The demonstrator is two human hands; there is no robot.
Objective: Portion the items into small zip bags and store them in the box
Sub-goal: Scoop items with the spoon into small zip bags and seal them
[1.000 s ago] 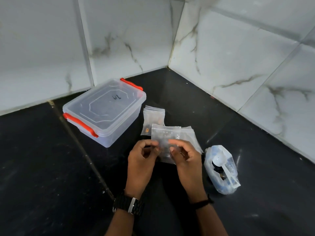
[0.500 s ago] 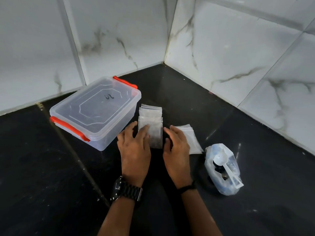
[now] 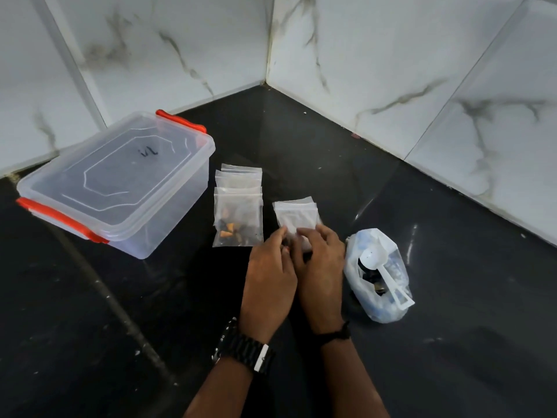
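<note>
Pinching the near edge of limp, slippery empty bags [image 3: 297, 217], both hands [image 3: 297, 267] should lift one by its top corner.

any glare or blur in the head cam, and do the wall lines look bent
Head view: bright glare streaks lie on the black counter by the supply bag; tile seams on the wall splay outward, wide-angle distortion; both hands' fingertips, left hand and right hand, look smeared over the empty bags; the box is sharp.

Bare forearms, no sleeves. Left wrist wears a black link-band watch [image 3: 244, 350] with a silver clasp; right wrist a thin black band [image 3: 335, 333].
</note>
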